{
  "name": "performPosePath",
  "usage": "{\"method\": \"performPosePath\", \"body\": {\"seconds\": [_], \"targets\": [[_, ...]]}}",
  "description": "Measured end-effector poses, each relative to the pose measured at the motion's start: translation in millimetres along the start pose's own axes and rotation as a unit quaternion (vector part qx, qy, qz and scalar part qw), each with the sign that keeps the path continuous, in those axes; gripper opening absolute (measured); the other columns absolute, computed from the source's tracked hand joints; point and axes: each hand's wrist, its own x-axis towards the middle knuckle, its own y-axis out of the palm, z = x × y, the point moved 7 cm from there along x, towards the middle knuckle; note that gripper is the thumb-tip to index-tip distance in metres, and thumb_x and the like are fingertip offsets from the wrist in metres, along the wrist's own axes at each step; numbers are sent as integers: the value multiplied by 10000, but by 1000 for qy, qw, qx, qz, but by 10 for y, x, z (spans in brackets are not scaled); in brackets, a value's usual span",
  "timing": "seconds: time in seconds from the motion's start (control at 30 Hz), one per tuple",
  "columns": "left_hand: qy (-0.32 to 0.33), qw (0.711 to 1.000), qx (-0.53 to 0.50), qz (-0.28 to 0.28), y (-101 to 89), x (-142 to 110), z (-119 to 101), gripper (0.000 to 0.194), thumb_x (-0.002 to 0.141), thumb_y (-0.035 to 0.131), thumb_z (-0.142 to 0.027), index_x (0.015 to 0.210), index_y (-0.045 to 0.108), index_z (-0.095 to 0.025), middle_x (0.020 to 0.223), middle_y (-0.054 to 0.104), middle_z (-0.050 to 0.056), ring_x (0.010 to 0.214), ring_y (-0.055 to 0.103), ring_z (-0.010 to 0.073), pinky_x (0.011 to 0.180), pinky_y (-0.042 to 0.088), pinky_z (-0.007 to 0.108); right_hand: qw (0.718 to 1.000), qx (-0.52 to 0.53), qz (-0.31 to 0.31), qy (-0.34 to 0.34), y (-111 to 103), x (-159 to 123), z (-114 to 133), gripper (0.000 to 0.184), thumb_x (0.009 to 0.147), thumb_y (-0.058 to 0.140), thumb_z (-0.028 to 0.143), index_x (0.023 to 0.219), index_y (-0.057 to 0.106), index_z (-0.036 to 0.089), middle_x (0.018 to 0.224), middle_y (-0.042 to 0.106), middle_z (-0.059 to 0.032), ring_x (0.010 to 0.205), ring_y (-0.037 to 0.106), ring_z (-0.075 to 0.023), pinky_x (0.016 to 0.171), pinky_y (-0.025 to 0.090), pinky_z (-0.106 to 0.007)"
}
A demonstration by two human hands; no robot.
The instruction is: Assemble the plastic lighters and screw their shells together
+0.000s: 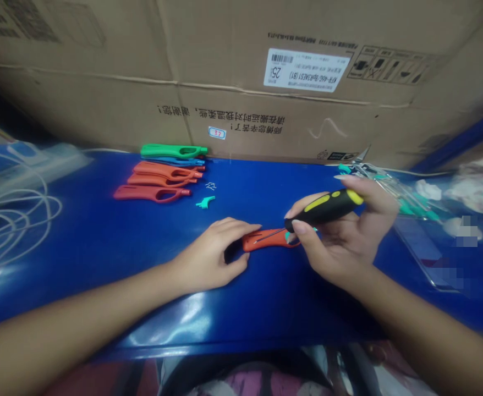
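Observation:
My right hand point(344, 236) is wrapped round a black and yellow screwdriver point(328, 208), its thin shaft slanting down to the left. The tip lies over an orange lighter casing point(266, 240) on the blue table; whether it touches cannot be made out. With thumb and fingers, my left hand point(212, 250) grips the left end of that casing. A small teal piece shows in the casing's loop, partly hidden by my right hand. Beyond my left hand lie a loose teal trigger piece point(206, 202) and several tiny metal bits point(210, 186).
Green point(171, 150), blue, orange and red point(151, 193) lighter casings lie stacked at the back left. Coiled white cable point(14, 214) is at far left. A cardboard box point(225, 71) walls the back. Metal rods point(394, 190), teal parts and a phone point(427, 253) lie right.

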Motion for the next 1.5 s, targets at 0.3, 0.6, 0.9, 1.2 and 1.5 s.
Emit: {"method": "performPosePath", "body": {"seconds": [0.3, 0.6, 0.9, 1.2, 1.5], "targets": [[42, 999, -16, 25, 46, -24, -56, 426, 921, 657, -248, 1335, 576, -187, 1225, 691, 103, 1104, 629, 234, 993, 510, 425, 999, -3, 20, -34, 55, -48, 3, 719, 816, 686, 43, 1403, 376, 320, 1237, 575, -96, 784, 695, -161, 531, 602, -283], [51, 998, -9, 34, 69, -28, -43, 390, 937, 646, -258, 1313, 570, -190, 1236, 686, 95, 1125, 621, 229, 1002, 485, 414, 992, -94, 49, -69, 29, -78, 56, 791, 796, 738, 107, 1460, 364, 323, 1247, 593, -113, 756, 692, -186, 657, 619, -375], [44, 998, -13, 46, 76, -20, -38, 394, 933, 649, -233, 1317, 566, -202, 1246, 681, 80, 1126, 614, 221, 1005, 469, 401, 989, -94, 85, -81, 75, -69, 34, 781, 815, 727, 136, 1469, 340, 318, 944, 677, -44, 712, 676, -193, 614, 607, -363], [43, 998, -10, 40, 72, -19, -43, 399, 927, 646, -231, 1320, 579, -205, 1224, 690, 92, 1115, 626, 233, 991, 487, 412, 993, -48, 72, -79, 90, -72, 28, 778, 813, 724, 95, 1453, 354, 336, 954, 674, -33, 729, 693, -194, 631, 608, -367], [41, 998, -22, 44, 63, -1, -64, 385, 914, 659, -206, 1291, 586, -183, 1226, 688, 92, 1099, 616, 227, 995, 480, 409, 992, 24, 112, 45, 158, -67, -72, 717, 878, 628, 82, 1472, 311, 332, 1078, 606, -58, 892, 688, -190, 573, 621, -289]]}}
